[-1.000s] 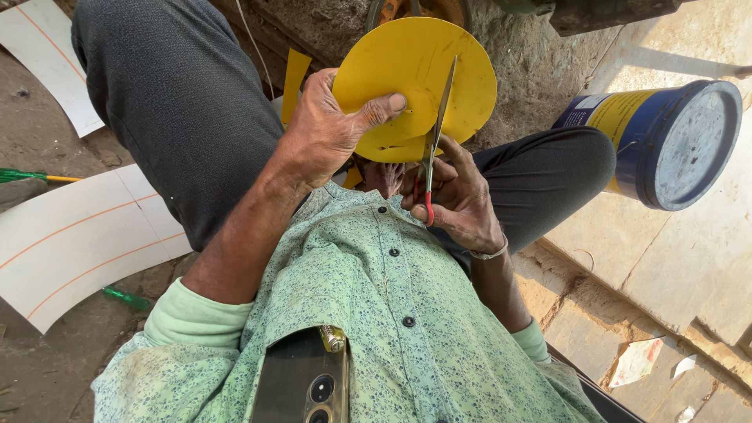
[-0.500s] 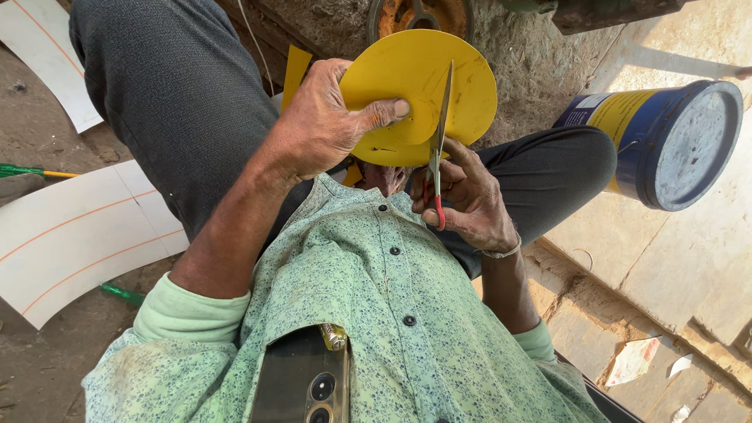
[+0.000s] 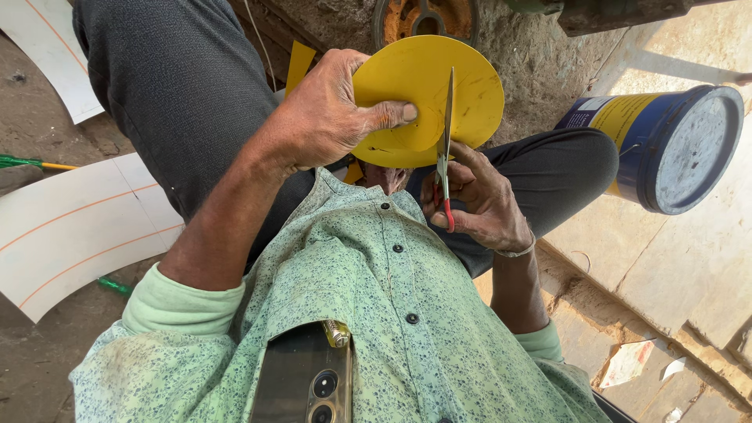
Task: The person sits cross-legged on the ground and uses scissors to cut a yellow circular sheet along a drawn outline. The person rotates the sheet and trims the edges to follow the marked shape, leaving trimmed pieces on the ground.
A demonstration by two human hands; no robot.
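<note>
My left hand grips a round yellow disc by its left edge, thumb pressed flat on its face. My right hand holds red-handled scissors upright, fingers through the handles. The blades stand edge-on across the disc's lower right part, so I cannot tell how far they are parted. The disc is held above my lap, over my dark trousers and green patterned shirt.
A blue and yellow tin lies on its side at the right. White curved sheets with orange lines lie on the ground at left. A rusty round metal part sits behind the disc. A phone sticks out of my shirt pocket.
The disc has turned a little in my left hand and my thumb has slid further across it. The scissors have stayed upright against the disc's lower right.
</note>
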